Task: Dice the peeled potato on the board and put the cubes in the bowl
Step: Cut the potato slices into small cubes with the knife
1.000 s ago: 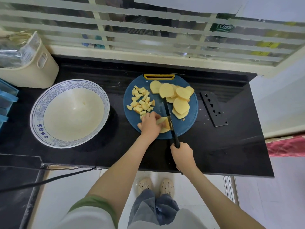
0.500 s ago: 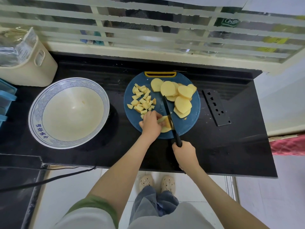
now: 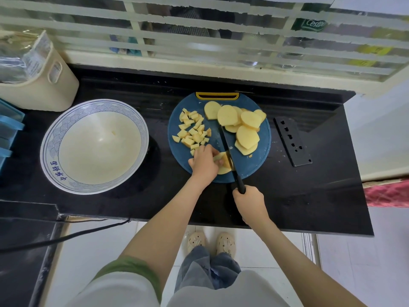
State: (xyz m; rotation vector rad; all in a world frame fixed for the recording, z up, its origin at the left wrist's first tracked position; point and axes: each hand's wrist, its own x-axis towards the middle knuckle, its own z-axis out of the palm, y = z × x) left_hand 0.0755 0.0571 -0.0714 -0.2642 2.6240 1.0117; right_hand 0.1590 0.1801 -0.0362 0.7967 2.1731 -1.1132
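I am wrapping my right hand (image 3: 250, 201) round the handle of the knife (image 3: 225, 142), its blade lying across the potato slice (image 3: 223, 170) that my left hand (image 3: 204, 162) is pinning flat with curled fingers. The cut flesh is likely firm but wet and slippery, so I am pressing from above, away from the edge. Cubes (image 3: 192, 131) and uncut slices (image 3: 243, 127) are lying on the board (image 3: 254, 160). The bowl (image 3: 49, 151) is standing to the left.
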